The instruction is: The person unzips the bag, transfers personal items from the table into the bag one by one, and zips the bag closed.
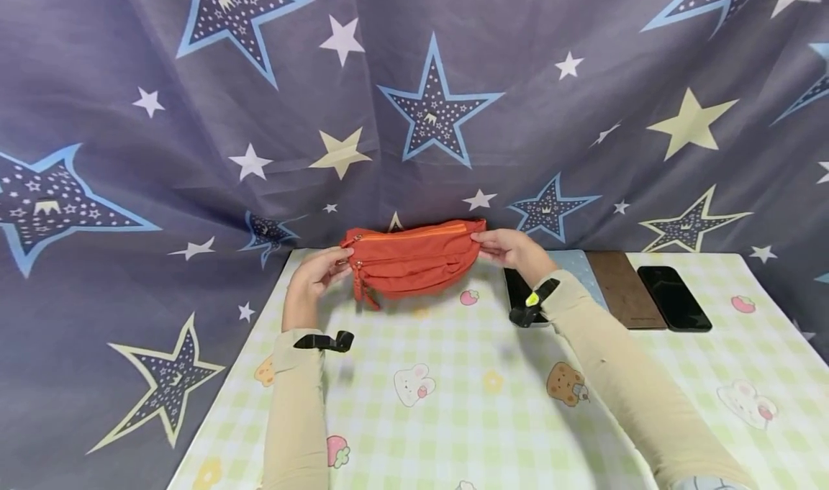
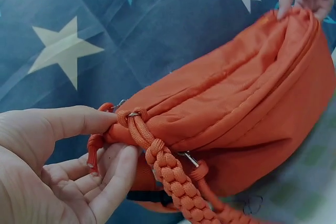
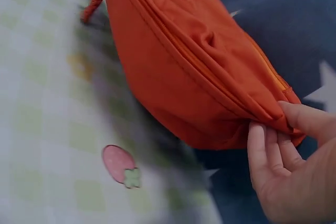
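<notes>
An orange-red waist bag [image 1: 417,256] is held up by its two ends over the back edge of the table. My left hand [image 1: 317,270] pinches its left end between thumb and fingers, beside the zippers. From those zippers hang braided cord pulls [image 2: 181,187], large in the left wrist view. The bag's right end is pinched by my right hand [image 1: 512,249], thumb on the front and fingers behind, as the right wrist view [image 3: 294,166] shows. Both zippers along the bag look closed, and its lower front sags in folds.
Right of the bag, a phone [image 1: 518,288] lies partly under my right wrist. Beside it are a light blue item [image 1: 579,267], a brown flat case [image 1: 624,288] and a black phone [image 1: 673,299]. A star-patterned curtain [image 1: 518,116] hangs behind the checked tablecloth [image 1: 447,418].
</notes>
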### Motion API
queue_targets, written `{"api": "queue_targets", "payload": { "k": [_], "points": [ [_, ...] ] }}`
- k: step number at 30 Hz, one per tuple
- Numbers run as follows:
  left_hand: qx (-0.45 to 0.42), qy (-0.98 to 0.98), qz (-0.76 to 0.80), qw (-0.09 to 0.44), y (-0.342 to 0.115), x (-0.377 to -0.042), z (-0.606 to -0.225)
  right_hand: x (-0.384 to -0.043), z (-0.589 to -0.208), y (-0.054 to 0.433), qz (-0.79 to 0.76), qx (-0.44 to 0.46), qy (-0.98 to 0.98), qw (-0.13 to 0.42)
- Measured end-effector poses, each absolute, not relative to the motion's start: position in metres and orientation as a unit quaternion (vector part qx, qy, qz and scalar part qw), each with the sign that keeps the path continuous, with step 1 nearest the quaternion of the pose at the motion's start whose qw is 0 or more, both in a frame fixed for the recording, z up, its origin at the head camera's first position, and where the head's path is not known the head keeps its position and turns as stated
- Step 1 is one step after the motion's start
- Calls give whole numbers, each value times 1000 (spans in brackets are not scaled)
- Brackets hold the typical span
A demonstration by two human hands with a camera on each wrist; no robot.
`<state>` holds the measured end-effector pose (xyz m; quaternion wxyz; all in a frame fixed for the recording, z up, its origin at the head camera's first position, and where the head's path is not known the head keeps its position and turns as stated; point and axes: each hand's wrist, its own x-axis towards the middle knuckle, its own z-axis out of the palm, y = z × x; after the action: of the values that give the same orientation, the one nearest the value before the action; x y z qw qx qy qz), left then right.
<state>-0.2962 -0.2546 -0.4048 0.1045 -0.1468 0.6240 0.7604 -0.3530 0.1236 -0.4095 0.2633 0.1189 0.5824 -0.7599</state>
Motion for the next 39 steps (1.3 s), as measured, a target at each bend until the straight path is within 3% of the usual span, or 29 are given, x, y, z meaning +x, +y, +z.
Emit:
{"api": "queue_targets", "payload": {
  "k": [6, 13, 18, 28, 39],
  "points": [
    [-121, 598, 785, 107, -244, -302, -396, -332, -381, 149, -751, 82, 601, 261],
    [-100, 598, 787, 112, -232, -306, -388, -316, -374, 173, -746, 58, 604, 274],
    [-71, 596, 791, 114, -227, -306, -395, -306, -385, 183, -754, 46, 592, 281],
    [-83, 580, 804, 105, -221, -310, -419, -292, -416, 184, -764, 57, 598, 235],
    [-75, 646, 748, 133, -225, -310, -437, -290, -437, 180, -725, 93, 655, 192]
  ]
}}
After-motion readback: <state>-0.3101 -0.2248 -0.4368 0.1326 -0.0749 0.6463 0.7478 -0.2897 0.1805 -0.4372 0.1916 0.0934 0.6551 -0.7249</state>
